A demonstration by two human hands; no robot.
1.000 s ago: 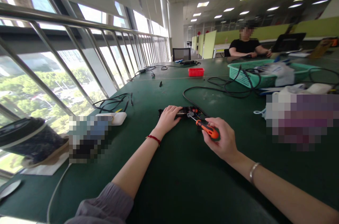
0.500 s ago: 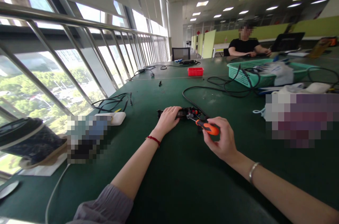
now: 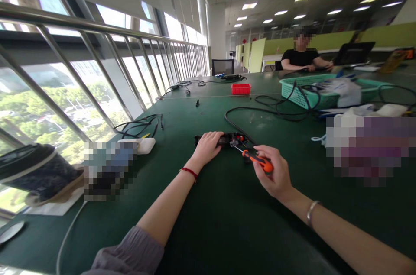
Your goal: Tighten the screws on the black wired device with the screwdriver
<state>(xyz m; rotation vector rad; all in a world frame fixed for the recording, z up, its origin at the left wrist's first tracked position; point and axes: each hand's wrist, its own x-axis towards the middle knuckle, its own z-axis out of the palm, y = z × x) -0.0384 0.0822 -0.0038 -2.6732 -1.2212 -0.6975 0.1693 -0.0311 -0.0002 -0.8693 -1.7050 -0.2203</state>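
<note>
My left hand [image 3: 208, 146] wraps palm-down around a black device [image 3: 227, 139] lying mid-table [image 3: 208, 223]; I judge it stiff and light, best held by that solid body, its exposed right end fragile. My right hand [image 3: 275, 172] grips an orange-and-black screwdriver [image 3: 259, 162], its shaft reaching that end.

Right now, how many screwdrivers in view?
1 visible: orange screwdriver in the right hand, shaft angled toward the black device. Others may be hidden in the green basket.
</note>
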